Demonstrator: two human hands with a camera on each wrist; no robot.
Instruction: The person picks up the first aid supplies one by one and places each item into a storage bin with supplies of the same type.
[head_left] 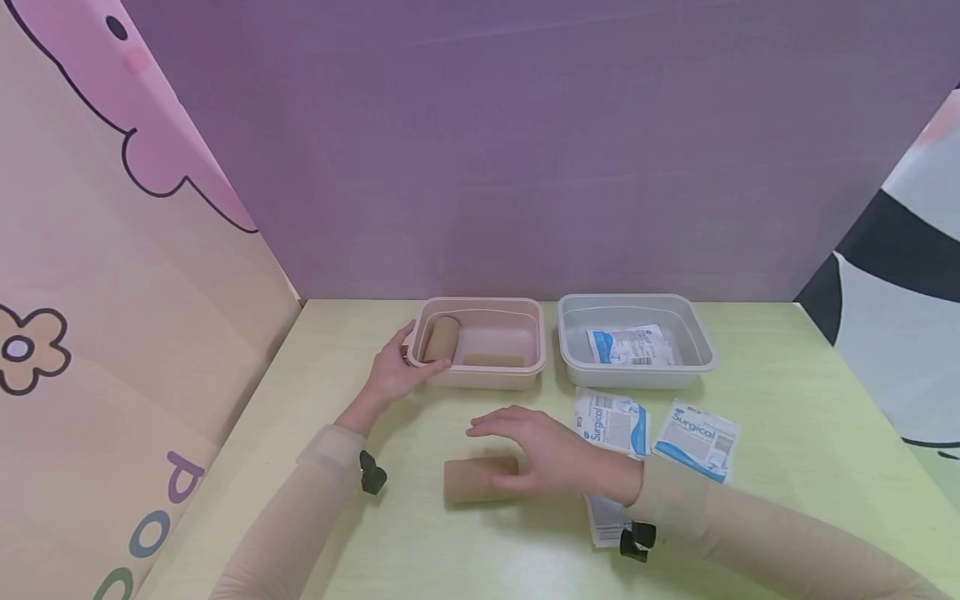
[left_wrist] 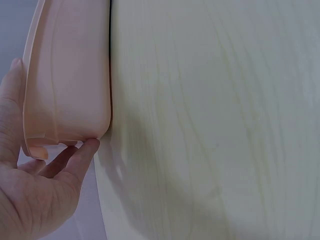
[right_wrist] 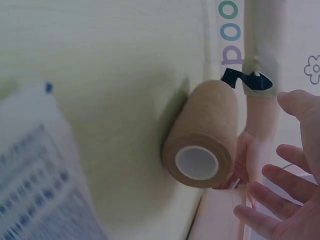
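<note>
My left hand (head_left: 393, 372) holds the left end of a pink plastic tub (head_left: 487, 380). In the left wrist view, its fingers curl against the tub's outer end. Two tan bandage rolls are inside; one roll (head_left: 443, 339) lies along the left wall, the other roll (head_left: 493, 361) is mostly hidden by the front wall. On the table, another tan bandage roll (head_left: 472, 481) lies on its side, its white core facing the right wrist camera. Over that roll hovers my right hand (head_left: 555, 454), fingers spread and loosely bent. The right wrist view shows a gap between hand and roll.
A grey-white tub (head_left: 637, 379) right of the pink one holds a surgical packet (head_left: 633, 346). More blue-and-white packets lie before it: one packet (head_left: 611, 422) on the left, one packet (head_left: 697, 439) on the right, another packet (head_left: 609, 521) partly under the right wrist. A purple wall (head_left: 525, 167) stands behind.
</note>
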